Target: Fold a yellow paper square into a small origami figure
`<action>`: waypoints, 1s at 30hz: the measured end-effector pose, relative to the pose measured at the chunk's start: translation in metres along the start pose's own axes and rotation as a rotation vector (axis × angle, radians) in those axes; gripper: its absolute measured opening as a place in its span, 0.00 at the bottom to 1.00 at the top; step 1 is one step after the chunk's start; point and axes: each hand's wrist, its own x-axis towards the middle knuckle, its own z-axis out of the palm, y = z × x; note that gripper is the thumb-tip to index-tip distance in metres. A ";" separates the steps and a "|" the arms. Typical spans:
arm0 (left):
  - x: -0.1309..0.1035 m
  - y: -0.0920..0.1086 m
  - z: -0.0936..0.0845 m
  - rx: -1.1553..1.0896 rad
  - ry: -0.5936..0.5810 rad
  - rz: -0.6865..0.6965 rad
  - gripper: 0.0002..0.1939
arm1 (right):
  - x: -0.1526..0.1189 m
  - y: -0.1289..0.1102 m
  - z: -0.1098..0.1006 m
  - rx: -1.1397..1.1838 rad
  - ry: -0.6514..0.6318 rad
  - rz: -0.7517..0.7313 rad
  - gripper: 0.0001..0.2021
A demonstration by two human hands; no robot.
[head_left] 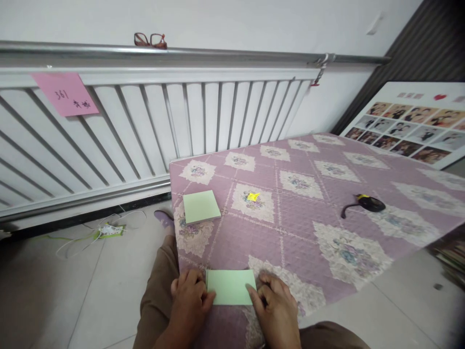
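A light green sheet of paper (pixel 231 287), oblong in shape, lies at the table's near edge between my hands. My left hand (pixel 192 299) has its fingers curled at the sheet's left edge, the thumb on its lower left corner. At the right edge my right hand (pixel 274 303) is closed in the same way, its thumb pressing on the paper. Whether the sheet is folded, I cannot tell for sure. Farther off on the left, a square stack of light green paper (pixel 201 207) rests on the cloth. Beyond it to the right sits a small yellow paper piece (pixel 253 197).
A purple patterned cloth (pixel 250 242) covers the table. To the right lies a black object with a yellow band (pixel 368 202). A white radiator (pixel 203 111) stands behind, with glasses (pixel 150 40) on its pipe. A photo board (pixel 410 121) leans at the far right.
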 end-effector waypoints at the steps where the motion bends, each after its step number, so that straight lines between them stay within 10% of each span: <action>1: 0.000 0.000 0.000 0.001 0.002 0.004 0.09 | 0.000 0.000 0.000 0.001 -0.002 0.001 0.13; 25: -0.001 -0.004 0.004 0.083 0.041 0.045 0.07 | 0.001 -0.009 -0.005 0.000 -0.003 0.064 0.14; 30: 0.002 -0.019 0.015 0.136 0.213 0.289 0.16 | 0.002 -0.011 -0.006 0.009 -0.003 0.118 0.09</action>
